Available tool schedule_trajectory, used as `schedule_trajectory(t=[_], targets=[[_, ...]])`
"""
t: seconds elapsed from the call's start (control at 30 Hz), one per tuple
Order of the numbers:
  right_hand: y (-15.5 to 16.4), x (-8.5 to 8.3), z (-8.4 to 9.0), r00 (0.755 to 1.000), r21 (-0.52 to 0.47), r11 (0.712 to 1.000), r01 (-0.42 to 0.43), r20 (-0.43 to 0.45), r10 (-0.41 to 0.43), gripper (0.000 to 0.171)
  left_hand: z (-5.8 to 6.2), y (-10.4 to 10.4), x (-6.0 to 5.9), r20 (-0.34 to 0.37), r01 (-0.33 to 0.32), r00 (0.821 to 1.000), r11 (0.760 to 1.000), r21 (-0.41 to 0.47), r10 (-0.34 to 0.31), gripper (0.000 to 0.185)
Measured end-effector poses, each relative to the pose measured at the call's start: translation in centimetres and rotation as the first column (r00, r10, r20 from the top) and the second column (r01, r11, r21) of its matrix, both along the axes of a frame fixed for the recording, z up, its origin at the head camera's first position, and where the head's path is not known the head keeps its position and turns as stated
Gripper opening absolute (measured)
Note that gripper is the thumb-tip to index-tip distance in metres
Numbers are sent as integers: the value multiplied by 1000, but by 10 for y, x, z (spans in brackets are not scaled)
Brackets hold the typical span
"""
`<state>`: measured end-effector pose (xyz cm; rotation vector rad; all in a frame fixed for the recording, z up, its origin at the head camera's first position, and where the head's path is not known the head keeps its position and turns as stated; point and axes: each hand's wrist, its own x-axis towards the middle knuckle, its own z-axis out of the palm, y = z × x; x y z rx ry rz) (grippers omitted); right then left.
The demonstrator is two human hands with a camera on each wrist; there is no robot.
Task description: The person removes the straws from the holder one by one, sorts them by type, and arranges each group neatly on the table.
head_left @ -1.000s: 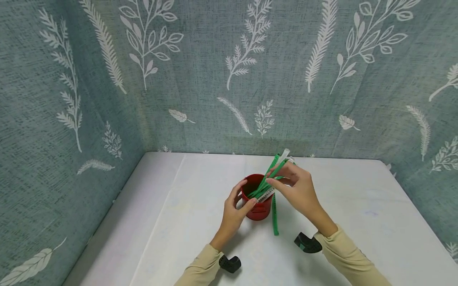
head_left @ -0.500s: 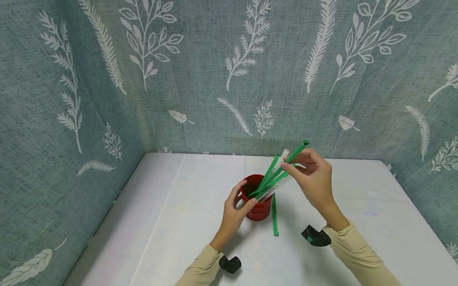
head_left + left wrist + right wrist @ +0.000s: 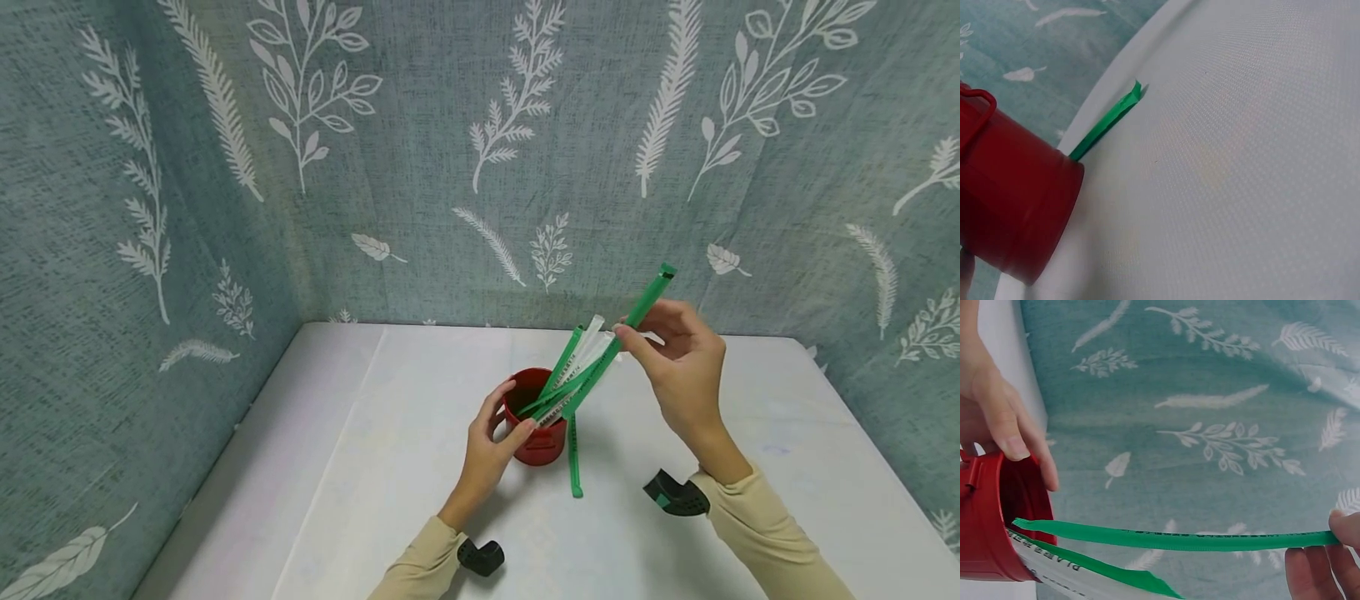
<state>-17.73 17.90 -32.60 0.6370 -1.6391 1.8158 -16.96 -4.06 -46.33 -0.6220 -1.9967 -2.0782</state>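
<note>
Fingertips of the right hand (image 3: pixel 686 367) pinch a green strip (image 3: pixel 617 347) near its upper end; the strip slants down-left, its lower end at the rim of the red cup (image 3: pixel 537 417). The left hand (image 3: pixel 487 446) grips the cup's side on the surface (image 3: pixel 375 467). Inside the cup lean more green and white strips (image 3: pixel 576 367). One green strip (image 3: pixel 574 454) lies flat beside it.
</note>
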Motion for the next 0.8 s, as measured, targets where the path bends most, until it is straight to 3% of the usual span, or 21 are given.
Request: schedule_trajectory(t=[0.27,0.8], targets=[[4,1,5,1000,3,1000,20,7,-20,29,0,-1,0,-4,-6,1000,1000,-6,6,58],[17,0,-3,998,20,999,28,61,-29,30,-5,-1,-1,-15,-10,1000,1000,-8,10,58]])
